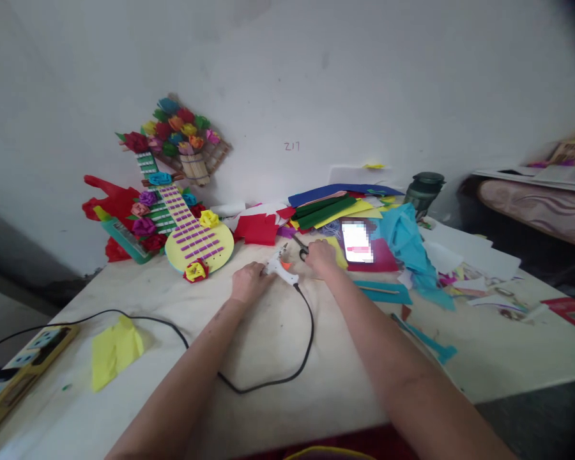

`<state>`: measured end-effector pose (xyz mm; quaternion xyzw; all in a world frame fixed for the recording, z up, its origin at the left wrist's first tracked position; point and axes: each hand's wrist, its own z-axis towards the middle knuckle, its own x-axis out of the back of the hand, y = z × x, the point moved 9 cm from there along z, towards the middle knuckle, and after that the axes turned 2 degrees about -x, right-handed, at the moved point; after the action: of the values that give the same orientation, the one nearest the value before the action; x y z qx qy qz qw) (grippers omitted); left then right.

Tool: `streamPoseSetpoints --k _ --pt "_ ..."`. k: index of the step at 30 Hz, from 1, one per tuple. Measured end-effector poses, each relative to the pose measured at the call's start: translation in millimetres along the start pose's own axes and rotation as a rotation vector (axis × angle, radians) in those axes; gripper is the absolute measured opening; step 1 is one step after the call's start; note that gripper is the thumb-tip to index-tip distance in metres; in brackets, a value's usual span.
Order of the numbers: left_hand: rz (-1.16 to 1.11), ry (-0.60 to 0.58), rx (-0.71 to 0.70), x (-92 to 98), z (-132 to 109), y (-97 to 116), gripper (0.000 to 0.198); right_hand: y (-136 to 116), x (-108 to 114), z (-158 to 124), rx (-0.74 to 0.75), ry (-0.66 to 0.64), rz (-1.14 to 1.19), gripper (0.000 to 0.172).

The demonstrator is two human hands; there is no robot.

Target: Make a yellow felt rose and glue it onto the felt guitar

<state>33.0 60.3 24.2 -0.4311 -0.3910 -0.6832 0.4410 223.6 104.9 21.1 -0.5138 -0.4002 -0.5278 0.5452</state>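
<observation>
A white hot glue gun with an orange trigger lies on the table in front of me, its black cord leaving the handle end. My left hand is at its left side, fingers closed against the gun's body; the fingertips are partly hidden. To the right, my right hand is closed at the handles of dark scissors, whose blades point away to the upper left. Beneath and beside that hand lies yellow paper. A phone with a lit screen rests just right of it on dark red paper.
A yellow paper guitar with flowers leans at the back left beside a green glue bottle. Coloured paper is heaped behind. A dark bottle stands back right. The cord loops forward; a power strip sits left.
</observation>
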Motion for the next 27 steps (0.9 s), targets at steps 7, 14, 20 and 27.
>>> streamPoseSetpoints --k 7,14,20,27 --pt "-0.059 0.165 -0.065 52.1 -19.8 -24.4 0.038 -9.1 8.9 -10.5 0.137 0.164 -0.009 0.031" --pt "0.011 0.424 0.205 115.2 -106.4 -141.0 0.037 -7.4 -0.9 -9.5 0.164 0.225 0.007 0.032" --pt "0.164 0.46 0.595 151.4 -165.3 -236.0 0.04 -8.5 0.2 -11.0 0.214 0.36 0.032 0.027" --pt "0.07 0.386 0.666 151.9 -157.1 -271.4 0.044 -62.6 18.1 -42.7 0.498 0.502 0.141 0.026"
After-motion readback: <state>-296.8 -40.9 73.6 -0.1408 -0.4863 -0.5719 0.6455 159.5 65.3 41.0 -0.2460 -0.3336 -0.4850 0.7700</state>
